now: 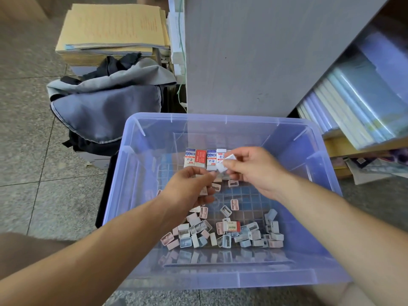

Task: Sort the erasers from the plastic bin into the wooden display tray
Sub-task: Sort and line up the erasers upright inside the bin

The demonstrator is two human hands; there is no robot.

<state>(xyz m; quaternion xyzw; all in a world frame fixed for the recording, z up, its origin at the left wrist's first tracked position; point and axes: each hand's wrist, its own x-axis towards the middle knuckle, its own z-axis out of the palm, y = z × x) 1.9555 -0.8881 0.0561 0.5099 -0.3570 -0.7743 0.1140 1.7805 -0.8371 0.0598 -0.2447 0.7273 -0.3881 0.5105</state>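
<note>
Both hands are over the plastic bin (220, 280), centre frame. The right hand (254, 171) pinches a small white eraser (226, 163) between thumb and fingertips, the other fingers loosely bent. The left hand (187, 188) sits just lower left of it, fingers curled, tips bunched at the eraser's edge. Whether it grips anything, I can't tell. Behind them a row of wrapped erasers (200, 159) stands upright on the bin floor, and a heap of small pastel blocks (223, 236) lies at the near end.
</note>
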